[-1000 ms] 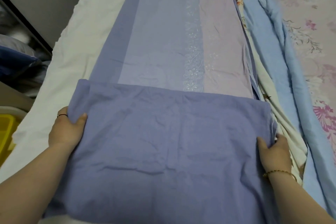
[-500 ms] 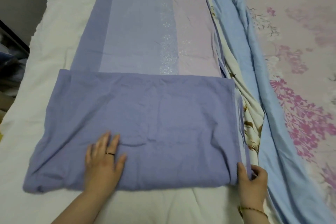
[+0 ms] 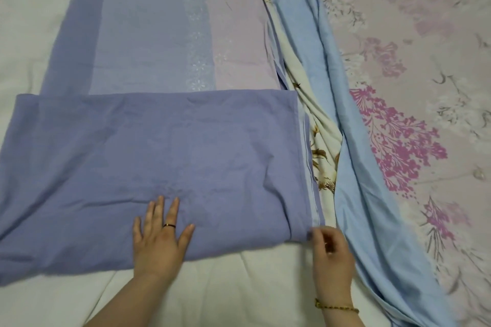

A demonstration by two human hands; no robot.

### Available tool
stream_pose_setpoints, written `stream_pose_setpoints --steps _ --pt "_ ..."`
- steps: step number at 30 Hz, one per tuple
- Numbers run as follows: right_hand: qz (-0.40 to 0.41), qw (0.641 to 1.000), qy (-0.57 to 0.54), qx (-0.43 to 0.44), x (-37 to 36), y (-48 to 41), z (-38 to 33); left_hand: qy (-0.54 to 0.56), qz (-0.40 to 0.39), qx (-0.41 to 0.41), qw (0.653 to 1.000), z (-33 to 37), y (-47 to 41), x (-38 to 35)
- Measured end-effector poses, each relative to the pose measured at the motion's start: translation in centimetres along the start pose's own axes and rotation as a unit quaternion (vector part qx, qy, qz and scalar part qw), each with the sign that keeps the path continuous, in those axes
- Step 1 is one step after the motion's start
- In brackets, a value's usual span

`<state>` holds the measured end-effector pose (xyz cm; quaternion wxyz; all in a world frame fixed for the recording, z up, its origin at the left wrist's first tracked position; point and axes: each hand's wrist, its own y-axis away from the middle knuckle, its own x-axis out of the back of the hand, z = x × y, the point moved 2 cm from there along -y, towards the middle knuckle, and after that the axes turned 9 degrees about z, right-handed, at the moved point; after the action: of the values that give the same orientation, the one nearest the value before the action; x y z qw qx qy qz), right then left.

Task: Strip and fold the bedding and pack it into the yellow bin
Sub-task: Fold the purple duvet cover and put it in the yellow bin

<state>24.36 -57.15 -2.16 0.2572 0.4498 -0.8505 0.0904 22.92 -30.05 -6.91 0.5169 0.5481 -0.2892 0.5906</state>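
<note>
Head view: left hand lies flat, fingers spread, on the folded purple sheet, gripping nothing. Right hand pinches that sheet's near right corner, beside the light blue sheet.

Home bedroom: bed spread with floral sheet, folded bedding.

Your left hand, which gripped the left edge of the folded purple-blue cotton sheet a second ago, now lies flat on its near portion, fingers spread. Your right hand has slid from the sheet's right edge down to the near right corner, fingers curled at the hem; blurred, so contact is unclear. The fold has been laid down flat, now stretching further left across the white mattress cover.
</note>
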Motion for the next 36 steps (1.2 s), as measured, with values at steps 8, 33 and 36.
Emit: stream_pose_setpoints --steps 8,33,36 --pt "-0.092 0.994 0.036 -0.053 -1.2 -1.7 0.9 -0.003 0.035 0.036 0.999 0.6 0.2 0.4" --pt "-0.238 0.814 0.377 0.372 -12.4 6.6 -2.2 0.026 0.192 0.129 0.972 -10.1 2.5 5.6" --pt "-0.246 0.815 0.405 0.334 -13.8 8.3 -2.5 0.071 0.237 0.319 0.915 -15.9 4.7 7.9"
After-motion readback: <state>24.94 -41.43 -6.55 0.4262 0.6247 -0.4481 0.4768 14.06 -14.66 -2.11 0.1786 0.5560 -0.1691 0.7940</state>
